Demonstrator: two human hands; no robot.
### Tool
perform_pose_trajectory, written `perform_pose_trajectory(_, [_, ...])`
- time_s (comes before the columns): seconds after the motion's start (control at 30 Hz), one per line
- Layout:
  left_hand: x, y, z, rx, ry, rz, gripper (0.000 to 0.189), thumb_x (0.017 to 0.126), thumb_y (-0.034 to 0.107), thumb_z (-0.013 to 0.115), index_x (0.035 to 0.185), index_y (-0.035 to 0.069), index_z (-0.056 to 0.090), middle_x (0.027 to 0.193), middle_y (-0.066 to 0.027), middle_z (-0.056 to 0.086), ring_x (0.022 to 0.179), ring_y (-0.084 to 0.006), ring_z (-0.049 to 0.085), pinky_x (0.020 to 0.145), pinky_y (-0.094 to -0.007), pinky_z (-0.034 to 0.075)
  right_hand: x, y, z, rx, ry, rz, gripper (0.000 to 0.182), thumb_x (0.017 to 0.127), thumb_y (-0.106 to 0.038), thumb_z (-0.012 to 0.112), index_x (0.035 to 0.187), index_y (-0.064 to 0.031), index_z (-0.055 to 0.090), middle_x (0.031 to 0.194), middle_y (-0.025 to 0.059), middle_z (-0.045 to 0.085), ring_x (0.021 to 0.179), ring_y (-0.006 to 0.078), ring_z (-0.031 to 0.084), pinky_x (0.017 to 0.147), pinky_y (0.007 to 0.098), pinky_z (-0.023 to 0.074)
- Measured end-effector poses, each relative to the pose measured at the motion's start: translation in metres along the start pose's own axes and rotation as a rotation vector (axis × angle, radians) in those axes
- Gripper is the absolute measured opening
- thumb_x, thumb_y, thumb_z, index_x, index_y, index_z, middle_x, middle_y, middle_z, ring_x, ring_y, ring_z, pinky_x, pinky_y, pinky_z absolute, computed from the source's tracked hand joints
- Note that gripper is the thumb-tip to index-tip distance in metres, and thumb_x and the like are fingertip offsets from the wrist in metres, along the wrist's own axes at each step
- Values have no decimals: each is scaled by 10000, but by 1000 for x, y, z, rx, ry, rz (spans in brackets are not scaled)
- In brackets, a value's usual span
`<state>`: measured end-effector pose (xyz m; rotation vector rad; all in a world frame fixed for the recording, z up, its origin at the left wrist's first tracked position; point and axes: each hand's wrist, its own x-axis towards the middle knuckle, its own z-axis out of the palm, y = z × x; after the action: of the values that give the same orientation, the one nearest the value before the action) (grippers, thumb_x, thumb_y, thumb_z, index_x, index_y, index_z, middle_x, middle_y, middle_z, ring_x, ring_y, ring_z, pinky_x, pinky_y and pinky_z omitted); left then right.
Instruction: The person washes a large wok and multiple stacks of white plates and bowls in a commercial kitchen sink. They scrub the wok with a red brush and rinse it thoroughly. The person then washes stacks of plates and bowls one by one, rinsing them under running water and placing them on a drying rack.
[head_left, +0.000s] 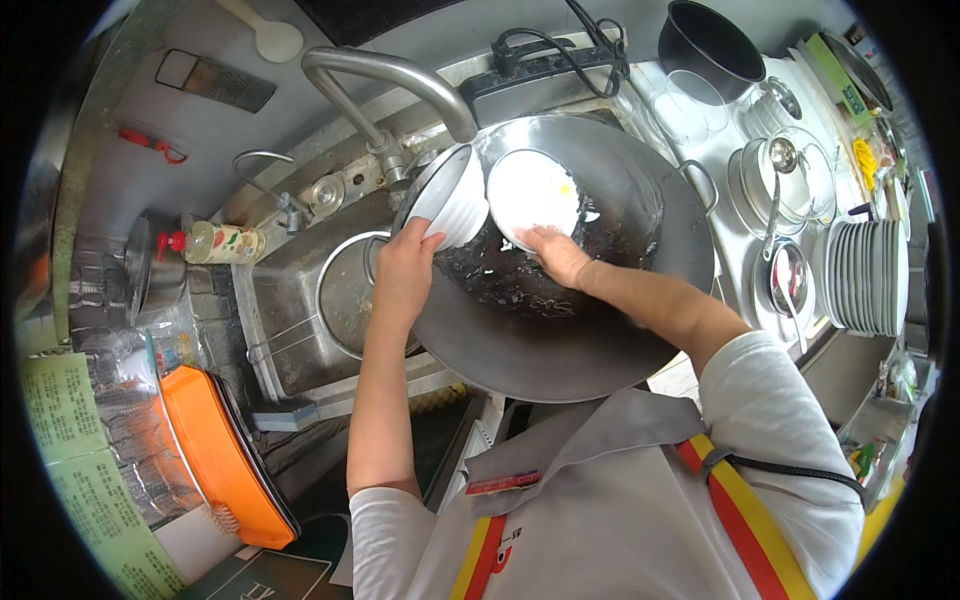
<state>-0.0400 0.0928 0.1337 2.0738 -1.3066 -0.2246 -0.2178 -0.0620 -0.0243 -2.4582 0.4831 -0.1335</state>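
In the head view a large dark wok (540, 352) with water in its bottom lies before me, under a curved steel faucet (405, 75). My left hand (405, 266) grips the lower rim of a ribbed white bowl (461, 206), which is tilted on its side over the wok's left part. My right hand (555, 255) is at the lower edge of a round white dish (532, 195) over the water, its fingers on the edge. A small yellow patch shows on that dish. The glare hides whether it is a bowl or a plate.
A steel sink (292, 292) holding a round strainer (352, 300) is on the left, with a pump bottle (225, 244) beyond. Orange trays (217, 457) stand at lower left. On the right counter are a plate stack (866, 277), a ladle (776, 195) and a black pot (709, 52).
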Motion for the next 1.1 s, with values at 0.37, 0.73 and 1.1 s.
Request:
perform_pose_trajectory(0.37, [18,3,38,287,-333,242,114,846,125,473,872,14,479,700,-185,590,668,-366,587,573,-440,461,-22,-6,-92,-957,-591,-133,203,804,-136,482,959,-92,605,871,133,641,784,243,627,750,395,432])
perform_pose_trajectory(0.73, [22,-45,156,820,-582,301,276,773,149,481,922,-28,632,868,-275,607,822,-427,600,645,-539,480,-35,-20,-147,-930,-505,-271,163,758,-132,509,711,-137,665,736,52,655,738,207,631,866,338,399])
perform_pose_trajectory(1.1, [16,-5,193,673,-955,472,334,863,161,424,1146,24,536,1082,-271,548,1008,-366,548,738,-483,461,-88,-34,-180,-902,-308,-109,101,715,-139,552,686,-157,648,677,28,622,750,188,592,808,297,391])
